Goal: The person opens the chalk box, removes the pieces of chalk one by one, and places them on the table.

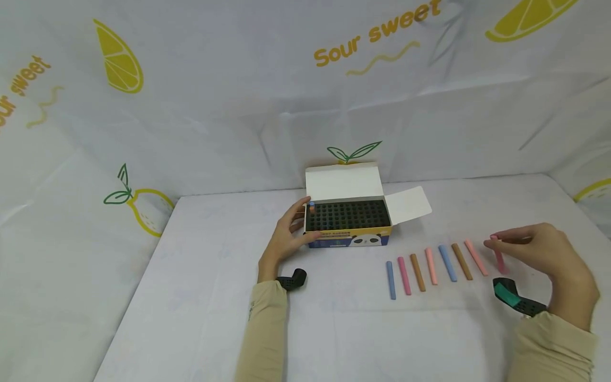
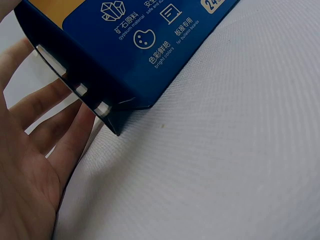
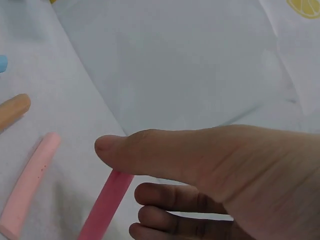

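Observation:
At the far right of the head view, my right hand (image 1: 549, 249) pinches a dark pink chalk stick (image 1: 499, 260) by its upper end between thumb and fingers. The right wrist view shows that chalk (image 3: 105, 210) slanting down from under the thumb. My left hand (image 1: 284, 233) grips the left end of an open chalk box (image 1: 341, 242), thumb on its front and fingers along the left side. Inside the box is a black holder with rows of holes (image 1: 350, 215); a blue and an orange chalk end (image 1: 312, 207) show in its left corner.
Left of my right hand, several chalk sticks lie in a row: blue (image 1: 391, 280), pink (image 1: 404, 276), brown (image 1: 417, 272) and pale pink (image 1: 476, 257) among them. The box's white lid (image 1: 343, 181) stands up at the back wall and a side flap (image 1: 408, 205) sticks out right.

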Demonstrator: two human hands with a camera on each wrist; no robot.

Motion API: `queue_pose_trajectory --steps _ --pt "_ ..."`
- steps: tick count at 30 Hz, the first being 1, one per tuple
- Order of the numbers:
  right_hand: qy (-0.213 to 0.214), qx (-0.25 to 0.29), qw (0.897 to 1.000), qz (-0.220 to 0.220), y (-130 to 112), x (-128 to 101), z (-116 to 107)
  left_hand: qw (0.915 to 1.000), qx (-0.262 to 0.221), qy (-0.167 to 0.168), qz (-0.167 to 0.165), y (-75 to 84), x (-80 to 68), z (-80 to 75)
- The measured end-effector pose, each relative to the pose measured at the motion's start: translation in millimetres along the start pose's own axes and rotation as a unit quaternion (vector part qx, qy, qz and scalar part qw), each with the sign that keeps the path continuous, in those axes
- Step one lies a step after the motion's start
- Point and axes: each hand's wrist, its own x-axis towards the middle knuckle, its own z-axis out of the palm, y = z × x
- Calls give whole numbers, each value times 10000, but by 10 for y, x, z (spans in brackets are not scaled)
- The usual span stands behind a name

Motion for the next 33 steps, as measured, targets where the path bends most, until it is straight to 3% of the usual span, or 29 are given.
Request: queue_pose_trajectory --steps 13,33 --pt "333 185 9992 115 55 115 188 10000 42 25 21 11 5 -2" --pt "174 248 9980 558 52 140 272 10000 19 22 15 -7 5 8"
